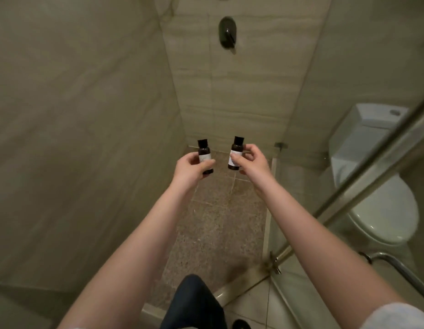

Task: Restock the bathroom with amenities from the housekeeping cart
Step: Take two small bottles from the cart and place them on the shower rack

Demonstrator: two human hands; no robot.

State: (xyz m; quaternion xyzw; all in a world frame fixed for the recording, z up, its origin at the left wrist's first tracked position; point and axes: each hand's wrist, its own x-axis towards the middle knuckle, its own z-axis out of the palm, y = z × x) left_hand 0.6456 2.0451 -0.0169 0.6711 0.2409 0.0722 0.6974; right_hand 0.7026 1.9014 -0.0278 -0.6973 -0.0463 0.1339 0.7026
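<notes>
I'm looking into a shower stall: beige stone walls, a speckled brown floor, a dark mixer valve on the far wall. A toilet sits beyond the glass door on the right. Two small dark bottles are held in the air over the floor, side by side and apart, long axes upright, black caps up. My left hand grips the left bottle low on its body. My right hand pinches the right bottle, fingers on its white label.
</notes>
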